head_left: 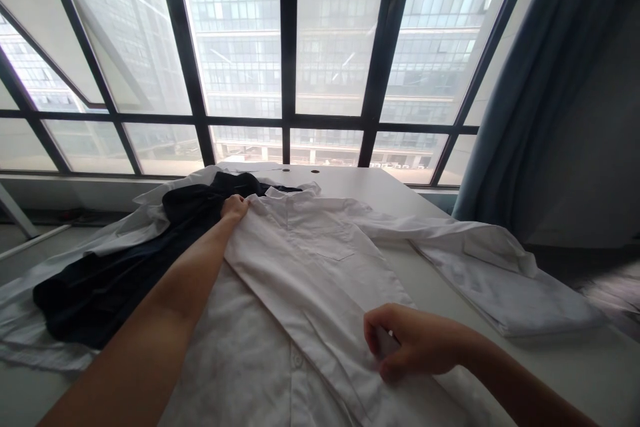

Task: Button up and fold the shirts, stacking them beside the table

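Observation:
A white button-up shirt (310, 260) lies spread on the white table (575, 367), collar toward the window and chest pocket facing up. My left hand (234, 207) reaches far forward and is closed on the shirt's shoulder, next to the collar. My right hand (410, 341) rests near the shirt's lower front, with fingers and thumb pinching the fabric. One sleeve (425, 230) stretches out to the right.
A dark navy garment (125, 260) lies crumpled to the left over other white cloth (30, 327). A folded white garment (520, 290) sits at the right. Large windows (285, 53) stand behind the table and a blue curtain (545, 80) hangs at the right.

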Demonstrator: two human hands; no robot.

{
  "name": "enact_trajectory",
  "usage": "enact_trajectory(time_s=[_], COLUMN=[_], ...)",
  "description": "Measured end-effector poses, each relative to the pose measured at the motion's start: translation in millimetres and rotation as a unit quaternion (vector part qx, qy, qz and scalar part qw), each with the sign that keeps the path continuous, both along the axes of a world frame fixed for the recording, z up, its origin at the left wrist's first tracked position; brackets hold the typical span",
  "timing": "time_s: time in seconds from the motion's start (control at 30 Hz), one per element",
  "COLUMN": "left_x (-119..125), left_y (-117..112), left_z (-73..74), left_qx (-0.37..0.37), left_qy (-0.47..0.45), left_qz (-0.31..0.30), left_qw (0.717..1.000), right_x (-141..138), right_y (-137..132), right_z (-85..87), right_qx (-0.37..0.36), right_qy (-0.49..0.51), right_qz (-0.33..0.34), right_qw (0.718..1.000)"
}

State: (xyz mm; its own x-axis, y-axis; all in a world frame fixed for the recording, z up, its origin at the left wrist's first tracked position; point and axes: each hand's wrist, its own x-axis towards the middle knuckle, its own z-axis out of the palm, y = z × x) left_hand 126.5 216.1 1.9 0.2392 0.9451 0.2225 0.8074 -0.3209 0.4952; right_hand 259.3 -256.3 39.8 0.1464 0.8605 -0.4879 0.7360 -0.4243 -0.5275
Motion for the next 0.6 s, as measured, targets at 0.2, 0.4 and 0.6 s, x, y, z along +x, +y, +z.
enact_trajectory(time_s=[0.2,0.4,0.6], left_x=[2,-2,-1], left_y=[-22,-41,-26], left_z=[2.0,-14.7,-32.5], left_qx=[0.16,0.121,0.041], left_qy=[0.162,0.271,0.27], left_qz=[-0.116,-0.242,-0.224], left_qw=[0.967,0.924,0.936], right_x=[6,-19,-51], right_y=[-9,14,22], right_z=[9.2,-20.0,-35.8], right_qx=[0.117,0.371,0.285], right_qy=[-0.185,-0.167,-0.088], right_qz=[-0.026,0.065,0.231], right_qw=[0.975,0.911,0.926])
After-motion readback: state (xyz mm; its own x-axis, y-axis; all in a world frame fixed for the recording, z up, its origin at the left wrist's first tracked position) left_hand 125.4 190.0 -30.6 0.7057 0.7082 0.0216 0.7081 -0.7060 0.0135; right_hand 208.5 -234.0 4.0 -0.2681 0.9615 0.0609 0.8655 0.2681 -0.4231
